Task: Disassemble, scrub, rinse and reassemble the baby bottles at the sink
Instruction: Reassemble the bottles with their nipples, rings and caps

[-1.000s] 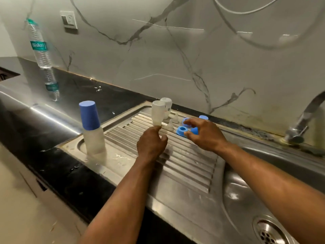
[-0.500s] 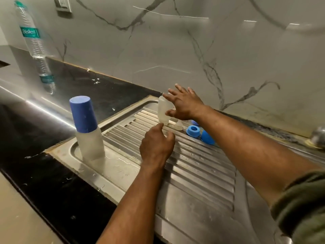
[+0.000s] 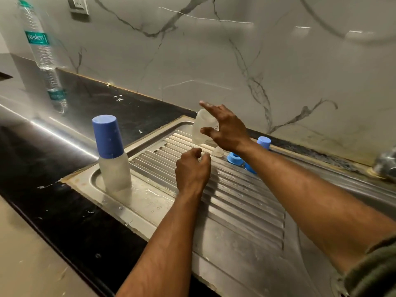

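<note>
done: one capped bottle point(image 3: 112, 155) stands assembled left of the grip | now: right hand point(image 3: 227, 129) grasps bare bottle body point(image 3: 201, 128); left hand point(image 3: 192, 170) curled, contents unclear | left: blue rings point(image 3: 234, 157) beside the grip, unfitted

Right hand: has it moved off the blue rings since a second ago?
Yes. The right hand has gone from the blue rings toward the wall end of the drainboard, and now holds a clear bottle body there.
</note>
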